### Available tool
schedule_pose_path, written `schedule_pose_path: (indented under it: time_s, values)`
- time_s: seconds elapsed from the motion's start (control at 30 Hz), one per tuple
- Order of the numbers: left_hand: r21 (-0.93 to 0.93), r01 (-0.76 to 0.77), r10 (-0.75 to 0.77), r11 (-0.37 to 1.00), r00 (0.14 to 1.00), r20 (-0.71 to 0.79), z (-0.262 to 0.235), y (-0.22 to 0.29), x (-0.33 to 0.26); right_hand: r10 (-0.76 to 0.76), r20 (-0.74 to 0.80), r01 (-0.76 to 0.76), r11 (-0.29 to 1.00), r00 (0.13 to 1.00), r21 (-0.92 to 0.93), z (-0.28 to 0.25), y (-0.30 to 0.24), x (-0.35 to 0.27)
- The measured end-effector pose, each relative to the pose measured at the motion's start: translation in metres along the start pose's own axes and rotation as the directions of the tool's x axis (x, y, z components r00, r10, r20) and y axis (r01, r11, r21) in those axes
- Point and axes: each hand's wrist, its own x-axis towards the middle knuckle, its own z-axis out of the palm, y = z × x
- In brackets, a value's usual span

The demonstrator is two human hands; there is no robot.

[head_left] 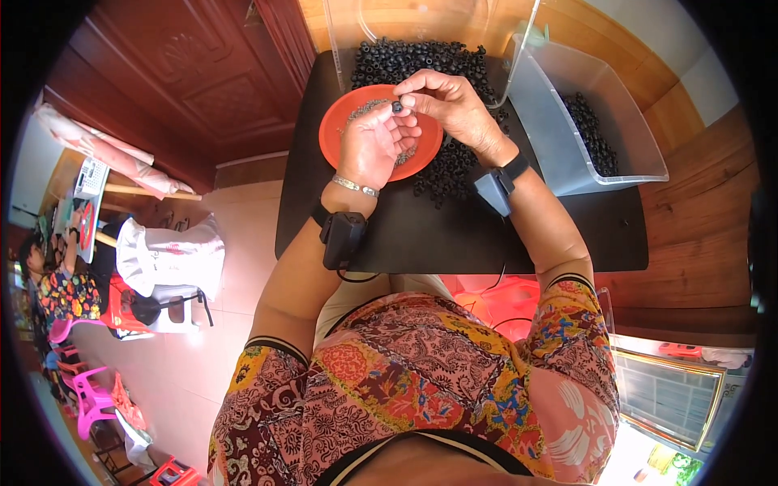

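One small black bead-like part (397, 106), upper centre of frame, above the orange plate (327, 134). Left hand (369, 150) grip pinches it; right hand (458, 113) fingertips just beside, to its right, their hold unclear. Part's long axis: can't tell.

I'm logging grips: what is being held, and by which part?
The left hand pinches a small black piece by its sides; right hand: cannot tell.

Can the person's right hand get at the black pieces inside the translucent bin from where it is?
Probably yes: the translucent bin stands just to the right with its top open, so the right hand need only clear the near wall to reach the black pieces. Nothing visible blocks the way.
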Motion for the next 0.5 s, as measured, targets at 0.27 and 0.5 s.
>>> schedule_pose_path:
  time_s: [0.27, 0.5]
  values:
    - [0.019, 0.012, -0.011, 1.0, 0.997, -0.077, 0.002, -0.001, 0.0, -0.094, -0.085, 0.082, 0.986, 0.992, -0.142, 0.009, 0.001, -0.002]
    - [0.01, 0.025, -0.025, 1.0, 1.0, -0.004, -0.012, -0.004, 0.004, -0.109, -0.092, 0.082, 0.964, 0.99, -0.252, 0.012, 0.005, -0.002]
